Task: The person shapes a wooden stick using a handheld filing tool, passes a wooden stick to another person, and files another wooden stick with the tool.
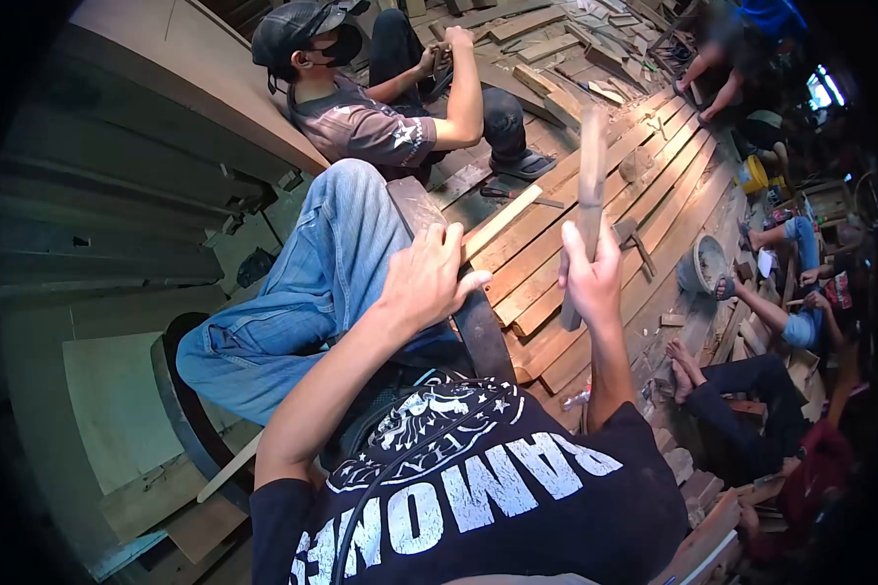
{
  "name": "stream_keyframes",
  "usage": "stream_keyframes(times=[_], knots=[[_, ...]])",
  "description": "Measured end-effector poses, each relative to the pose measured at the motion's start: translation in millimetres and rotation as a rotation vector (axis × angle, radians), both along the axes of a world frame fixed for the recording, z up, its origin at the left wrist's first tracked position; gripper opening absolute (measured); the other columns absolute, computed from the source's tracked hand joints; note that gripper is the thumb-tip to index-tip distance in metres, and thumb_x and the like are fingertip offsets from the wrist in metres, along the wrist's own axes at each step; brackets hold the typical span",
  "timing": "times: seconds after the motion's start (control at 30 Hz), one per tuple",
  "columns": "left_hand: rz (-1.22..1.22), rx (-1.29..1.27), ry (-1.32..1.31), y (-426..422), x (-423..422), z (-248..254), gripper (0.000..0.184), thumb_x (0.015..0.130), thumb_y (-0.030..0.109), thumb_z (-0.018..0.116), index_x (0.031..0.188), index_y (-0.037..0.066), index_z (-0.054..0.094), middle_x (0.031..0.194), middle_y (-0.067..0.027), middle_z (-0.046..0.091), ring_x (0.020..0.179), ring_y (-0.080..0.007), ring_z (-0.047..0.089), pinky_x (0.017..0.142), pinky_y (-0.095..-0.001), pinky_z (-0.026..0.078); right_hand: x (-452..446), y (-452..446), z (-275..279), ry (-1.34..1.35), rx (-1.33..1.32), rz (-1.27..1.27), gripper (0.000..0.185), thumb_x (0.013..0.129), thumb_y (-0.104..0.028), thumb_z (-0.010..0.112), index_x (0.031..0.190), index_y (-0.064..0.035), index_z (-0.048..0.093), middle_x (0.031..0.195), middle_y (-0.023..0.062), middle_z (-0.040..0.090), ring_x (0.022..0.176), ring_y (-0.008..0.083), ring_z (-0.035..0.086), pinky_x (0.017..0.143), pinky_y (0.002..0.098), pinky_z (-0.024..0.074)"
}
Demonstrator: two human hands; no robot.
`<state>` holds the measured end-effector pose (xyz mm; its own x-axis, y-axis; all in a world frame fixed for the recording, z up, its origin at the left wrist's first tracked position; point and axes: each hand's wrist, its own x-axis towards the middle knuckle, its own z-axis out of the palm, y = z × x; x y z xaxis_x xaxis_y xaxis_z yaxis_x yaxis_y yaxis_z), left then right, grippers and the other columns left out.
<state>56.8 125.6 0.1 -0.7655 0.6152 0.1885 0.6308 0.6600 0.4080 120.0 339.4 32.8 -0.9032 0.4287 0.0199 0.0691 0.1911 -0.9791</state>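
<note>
My right hand (592, 273) is closed around a wooden bar (592, 161), held upright with its ends showing above and below the fist. My left hand (421, 281) lies over a dark wooden beam (483, 336) across my lap, fingers bent over it and thumb stuck out. By its fingertips is the near end of a thin pale wood strip (507, 219); whether the fingers touch it I cannot tell. Beyond my right hand, a dark angled tool (639, 249) rests on the long planks (546, 258).
A person in a dark cap (371, 122) sits close on my far left side, hands raised around something dark. More people sit along the right. A grey bucket (702, 265) and a yellow bucket (751, 174) stand there. Wood offcuts (546, 49) litter the back.
</note>
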Motion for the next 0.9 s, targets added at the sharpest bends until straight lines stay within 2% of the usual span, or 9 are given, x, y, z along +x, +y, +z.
stream_keyframes(times=[0.03,0.1,0.2,0.23,0.37,0.43,0.53,0.7,0.9], knots=[[-0.013,-0.037,0.013,2,-3,-2,0.045,0.088,0.039,0.065,0.109,0.002,0.051,0.096,-0.0166,0.058,0.092,-0.0331,0.062,0.072,-0.0421,0.052,5,5,-9,-0.005,0.001,0.001,0.017,0.096,-0.020,0.060,0.092,-0.0055,0.052,0.059,-0.0007,0.051,0.050,0.0070,0.051,0.042,0.0239,0.0398],[-0.033,-0.067,-0.013,0,-6,-10,0.040,0.089,0.037,0.064,0.105,0.003,0.051,0.093,-0.0163,0.058,0.089,-0.0335,0.063,0.069,-0.0422,0.053,11,12,-29,-0.188,0.168,0.027,0.025,0.094,-0.025,0.062,0.090,-0.0037,0.051,0.057,0.0056,0.052,0.050,0.0129,0.054,0.045,0.0303,0.0413],[-0.057,-0.035,-0.004,-8,-6,-17,0.029,0.090,0.030,0.062,0.099,0.005,0.052,0.088,-0.0162,0.058,0.079,-0.0350,0.064,0.063,-0.0440,0.053,16,23,-61,-0.186,0.307,0.043,0.030,0.094,-0.031,0.062,0.092,-0.0034,0.051,0.057,0.0109,0.052,0.051,0.0197,0.057,0.050,0.0364,0.0425],[-0.057,-0.047,-0.019,-12,-5,-16,0.027,0.090,0.029,0.061,0.100,0.005,0.051,0.088,-0.0164,0.057,0.078,-0.0355,0.064,0.062,-0.0449,0.052,16,16,-47,-0.234,0.349,0.039,0.032,0.096,-0.034,0.058,0.093,-0.0031,0.051,0.060,0.0134,0.054,0.055,0.0230,0.059,0.053,0.0384,0.0426],[-0.036,-0.069,-0.072,-35,1,-11,0.025,0.091,0.027,0.060,0.101,0.006,0.050,0.089,-0.0165,0.056,0.073,-0.0376,0.063,0.060,-0.0473,0.051,15,10,-47,-0.250,0.372,0.049,0.027,0.098,-0.031,0.054,0.096,-0.0038,0.052,0.065,0.0182,0.059,0.061,0.0318,0.063,0.056,0.0415,0.0445],[-0.022,-0.108,-0.091,-48,6,-7,0.024,0.092,0.026,0.059,0.101,0.006,0.048,0.090,-0.0163,0.055,0.073,-0.0383,0.062,0.059,-0.0480,0.051,15,4,-47,-0.184,0.509,0.113,0.022,0.098,-0.025,0.052,0.104,-0.0031,0.050,0.070,0.0232,0.061,0.070,0.0424,0.064,0.061,0.0461,0.0463],[0.005,-0.109,-0.145,-63,13,-6,0.023,0.092,0.024,0.058,0.101,0.006,0.046,0.090,-0.0167,0.055,0.073,-0.0385,0.062,0.059,-0.0488,0.050,13,-4,-50,-0.207,0.461,0.218,0.023,0.097,-0.020,0.052,0.110,-0.0017,0.046,0.073,0.0263,0.062,0.078,0.0472,0.063,0.065,0.0494,0.0472],[-0.004,-0.085,-0.260,-73,14,-9,0.026,0.094,0.025,0.055,0.104,0.005,0.042,0.089,-0.0207,0.060,0.074,-0.0426,0.061,0.062,-0.0529,0.049,9,-24,-43,-0.153,0.497,0.286,0.030,0.095,-0.017,0.054,0.117,0.0005,0.045,0.077,0.0285,0.063,0.077,0.0464,0.064,0.065,0.0493,0.0484],[0.085,-0.096,-0.190,-40,10,-6,0.035,0.096,0.034,0.053,0.109,0.003,0.044,0.087,-0.0218,0.061,0.069,-0.0415,0.063,0.059,-0.0510,0.050,4,-24,-45,-0.135,0.655,0.290,0.031,0.095,-0.017,0.054,0.119,0.0018,0.048,0.078,0.0299,0.063,0.078,0.0462,0.063,0.065,0.0506,0.0483]])
